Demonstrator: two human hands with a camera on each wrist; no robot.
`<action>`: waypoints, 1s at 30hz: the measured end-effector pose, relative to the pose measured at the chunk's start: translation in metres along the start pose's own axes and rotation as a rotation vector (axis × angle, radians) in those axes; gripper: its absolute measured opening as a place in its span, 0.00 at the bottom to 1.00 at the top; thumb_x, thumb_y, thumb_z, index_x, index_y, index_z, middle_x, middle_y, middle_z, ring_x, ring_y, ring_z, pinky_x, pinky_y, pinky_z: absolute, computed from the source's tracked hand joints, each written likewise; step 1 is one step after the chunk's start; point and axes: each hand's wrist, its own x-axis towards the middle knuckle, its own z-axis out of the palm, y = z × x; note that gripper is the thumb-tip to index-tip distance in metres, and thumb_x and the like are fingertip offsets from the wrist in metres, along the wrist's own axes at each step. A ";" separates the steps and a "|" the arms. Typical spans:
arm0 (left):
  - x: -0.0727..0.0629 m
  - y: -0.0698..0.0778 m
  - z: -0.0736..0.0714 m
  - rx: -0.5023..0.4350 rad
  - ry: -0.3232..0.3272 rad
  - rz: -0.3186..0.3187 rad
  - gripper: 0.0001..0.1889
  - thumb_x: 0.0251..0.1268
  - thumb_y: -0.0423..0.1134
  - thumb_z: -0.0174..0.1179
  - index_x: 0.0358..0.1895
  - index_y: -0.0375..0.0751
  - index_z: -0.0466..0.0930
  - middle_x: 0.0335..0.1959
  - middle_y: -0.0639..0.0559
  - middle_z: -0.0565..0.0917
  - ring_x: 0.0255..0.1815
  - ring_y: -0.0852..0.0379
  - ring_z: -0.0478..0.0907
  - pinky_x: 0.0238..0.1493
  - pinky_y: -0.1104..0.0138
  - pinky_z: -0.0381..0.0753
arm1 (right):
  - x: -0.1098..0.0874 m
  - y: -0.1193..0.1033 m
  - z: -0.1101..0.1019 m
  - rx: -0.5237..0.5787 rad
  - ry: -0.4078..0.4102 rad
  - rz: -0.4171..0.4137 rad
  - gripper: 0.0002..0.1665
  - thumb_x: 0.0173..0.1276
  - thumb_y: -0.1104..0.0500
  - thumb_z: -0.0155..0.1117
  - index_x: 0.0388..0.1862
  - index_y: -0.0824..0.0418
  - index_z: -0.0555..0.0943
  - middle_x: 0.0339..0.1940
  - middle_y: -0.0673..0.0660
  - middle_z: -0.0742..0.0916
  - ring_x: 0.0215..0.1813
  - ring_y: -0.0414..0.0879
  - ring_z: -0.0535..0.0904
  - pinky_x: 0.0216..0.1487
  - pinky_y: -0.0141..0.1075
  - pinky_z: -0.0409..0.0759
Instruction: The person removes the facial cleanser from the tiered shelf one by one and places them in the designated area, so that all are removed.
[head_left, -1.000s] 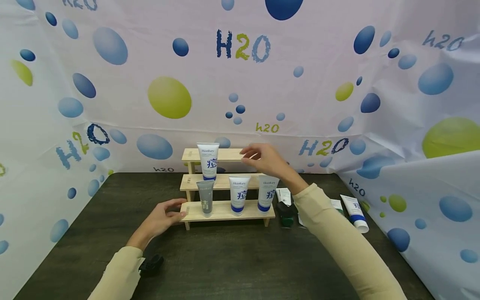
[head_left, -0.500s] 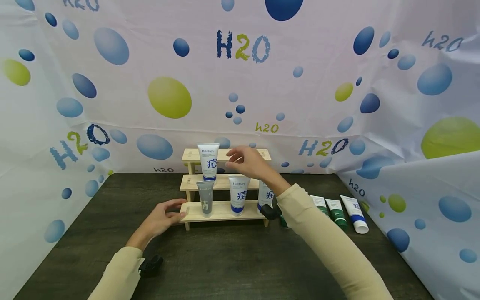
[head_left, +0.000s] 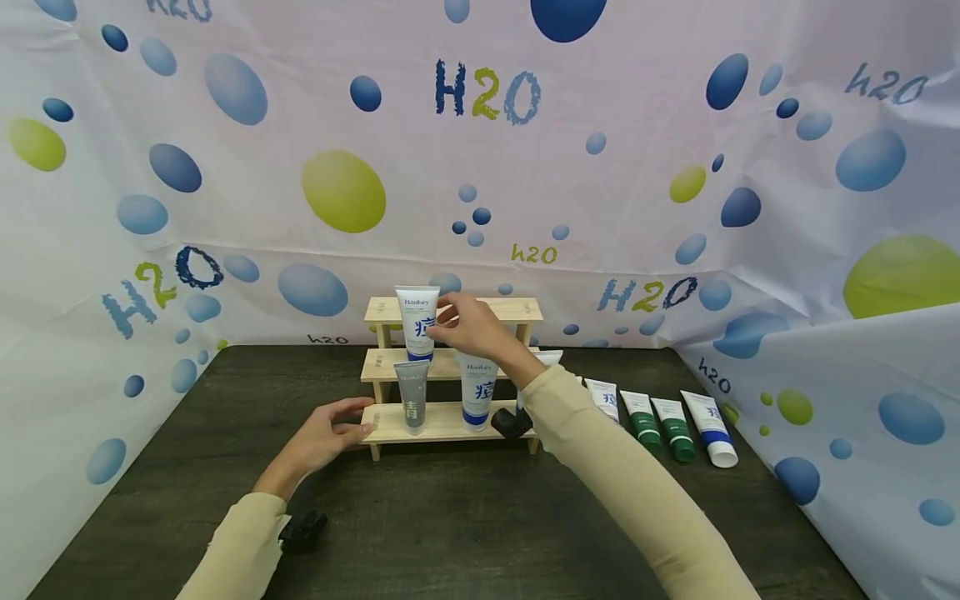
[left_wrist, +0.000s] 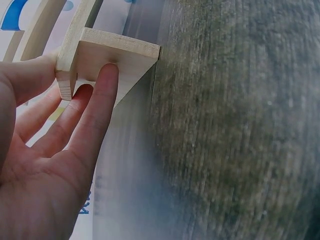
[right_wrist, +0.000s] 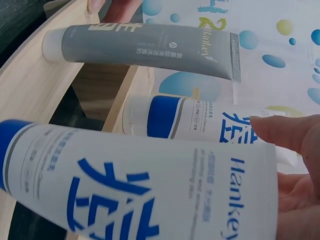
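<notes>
A three-tier wooden stand point(head_left: 450, 423) stands on the dark table. My left hand point(head_left: 322, 433) holds the left end of its lowest shelf, thumb and fingers on different sides of the board point(left_wrist: 117, 52) in the left wrist view. On the middle shelf stands a white-and-blue squeeze tube point(head_left: 417, 308); my right hand point(head_left: 471, 327) pinches its right edge, the thumb over its printed front point(right_wrist: 210, 116). The bottom shelf bears a grey tube point(head_left: 412, 392), a white-and-blue tube point(head_left: 477, 396) and another white tube point(head_left: 550, 357), mostly hidden by the right sleeve.
Right of the stand, several tubes lie on the table: a white tube point(head_left: 603, 398), two green-and-white tubes point(head_left: 643, 421) and a white-and-blue tube point(head_left: 708, 427). A patterned cloth point(head_left: 480, 167) hangs behind. Black wrist devices point(head_left: 512, 423) stick out below the forearms.
My right hand has moved left along the top shelf to the tube on the middle shelf and taken hold of its edge. The left hand has stayed on the stand.
</notes>
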 end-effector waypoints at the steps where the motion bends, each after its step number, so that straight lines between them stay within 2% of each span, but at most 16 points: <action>1: 0.000 0.000 0.000 -0.003 0.000 -0.001 0.32 0.74 0.42 0.64 0.77 0.38 0.66 0.74 0.27 0.68 0.67 0.34 0.79 0.58 0.50 0.85 | 0.001 0.000 0.000 0.000 -0.002 0.009 0.32 0.74 0.55 0.68 0.72 0.66 0.73 0.61 0.65 0.86 0.62 0.59 0.85 0.60 0.48 0.85; 7: 0.001 0.001 0.000 0.002 0.004 0.004 0.32 0.74 0.41 0.65 0.76 0.37 0.67 0.73 0.27 0.69 0.65 0.34 0.80 0.58 0.50 0.86 | 0.010 0.001 0.002 0.005 -0.011 0.042 0.30 0.73 0.54 0.69 0.68 0.65 0.75 0.59 0.64 0.87 0.59 0.58 0.86 0.58 0.46 0.85; 12: 0.000 0.000 0.001 0.004 0.007 -0.002 0.32 0.74 0.41 0.65 0.76 0.37 0.67 0.73 0.27 0.69 0.65 0.35 0.81 0.58 0.50 0.85 | 0.014 0.005 0.005 0.019 -0.036 0.026 0.27 0.73 0.54 0.69 0.66 0.61 0.77 0.59 0.65 0.87 0.59 0.58 0.86 0.57 0.47 0.85; 17: -0.001 0.001 -0.002 0.023 0.006 0.009 0.32 0.74 0.43 0.65 0.76 0.37 0.67 0.73 0.27 0.69 0.65 0.34 0.80 0.59 0.49 0.85 | 0.015 0.006 0.008 0.040 -0.052 0.010 0.26 0.73 0.56 0.69 0.67 0.59 0.77 0.61 0.64 0.86 0.61 0.58 0.85 0.60 0.49 0.84; 24: -0.001 0.001 -0.002 0.028 0.004 0.006 0.32 0.74 0.43 0.65 0.77 0.38 0.66 0.74 0.27 0.68 0.66 0.34 0.80 0.60 0.48 0.84 | 0.016 0.008 0.010 0.053 -0.046 -0.010 0.24 0.73 0.56 0.69 0.66 0.60 0.79 0.59 0.63 0.87 0.61 0.56 0.84 0.59 0.46 0.84; 30: -0.001 0.000 -0.002 0.011 -0.005 0.033 0.32 0.75 0.42 0.64 0.77 0.37 0.66 0.73 0.27 0.68 0.66 0.34 0.80 0.58 0.50 0.86 | 0.016 0.008 0.011 0.072 -0.038 -0.010 0.24 0.74 0.58 0.68 0.65 0.62 0.78 0.58 0.64 0.88 0.59 0.56 0.85 0.55 0.42 0.87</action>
